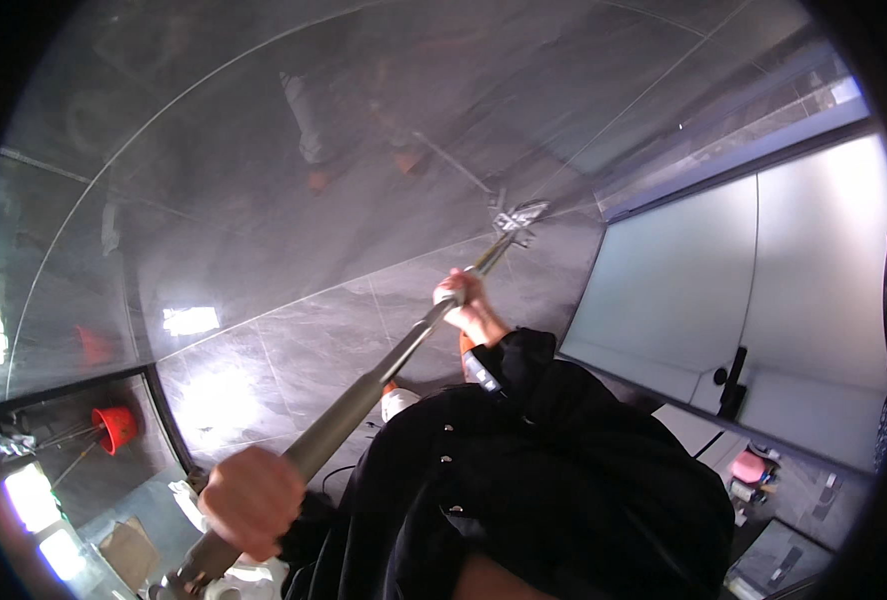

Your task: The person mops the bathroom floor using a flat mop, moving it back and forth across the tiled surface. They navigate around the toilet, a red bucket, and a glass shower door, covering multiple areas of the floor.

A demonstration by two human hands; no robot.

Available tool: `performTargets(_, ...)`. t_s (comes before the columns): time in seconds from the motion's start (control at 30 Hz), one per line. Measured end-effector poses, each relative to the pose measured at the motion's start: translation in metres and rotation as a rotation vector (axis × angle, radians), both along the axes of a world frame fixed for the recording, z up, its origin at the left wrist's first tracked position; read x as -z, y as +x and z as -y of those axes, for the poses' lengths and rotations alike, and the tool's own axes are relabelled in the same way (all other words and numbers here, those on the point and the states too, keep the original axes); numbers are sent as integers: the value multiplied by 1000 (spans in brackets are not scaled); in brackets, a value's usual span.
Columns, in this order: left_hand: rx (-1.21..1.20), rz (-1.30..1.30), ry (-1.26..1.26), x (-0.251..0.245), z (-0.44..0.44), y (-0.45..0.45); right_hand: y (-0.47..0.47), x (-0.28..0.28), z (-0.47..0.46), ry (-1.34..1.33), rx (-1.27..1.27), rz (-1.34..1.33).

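A long telescopic pole (338, 429) runs slantwise before me, thick and grey at the near end, thin and shiny farther out. My left hand (252, 502) is closed around its thick near section. Farther up, my right hand (464, 297) grips the thinner metal section. At the far end is a pale grey head (522, 216), perhaps a mop or wiper, too blurred to name surely. It is near the corner where the wall meets the floor; whether it touches either, I cannot tell. A small dark device (482, 373) sits at my right sleeve cuff.
A glossy grey tiled wall (263, 195) rises ahead, above grey floor tiles (323, 311). Frosted glass panels (668, 270) with a black handle (734, 382) stand at right. Beyond a dark frame (167, 424) at left is a red bucket (117, 430). Small items, one pink (749, 466), lie lower right.
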State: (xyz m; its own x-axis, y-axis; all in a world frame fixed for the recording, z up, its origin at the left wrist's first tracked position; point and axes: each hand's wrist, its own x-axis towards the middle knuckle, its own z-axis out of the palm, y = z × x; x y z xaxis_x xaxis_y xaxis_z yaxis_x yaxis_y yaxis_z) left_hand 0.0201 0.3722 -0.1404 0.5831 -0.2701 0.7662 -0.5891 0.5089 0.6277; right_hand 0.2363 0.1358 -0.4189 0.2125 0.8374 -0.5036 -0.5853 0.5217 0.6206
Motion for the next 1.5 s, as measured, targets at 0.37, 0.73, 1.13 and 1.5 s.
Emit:
performTargets(0.37,-38,-256,127,34,175,139,184,-13,231,-296,341,419)
performTargets(0.73,-284,-218,-52,30,91,7,63,23,106,-211,-25,384)
performTargets(1.13,-551,-280,-9,23,-64,-264,-200,35,-136,-153,-239,184)
performTargets(1.5,-1009,-418,21,-56,-84,-412,-403,0,-310,-150,-525,59)
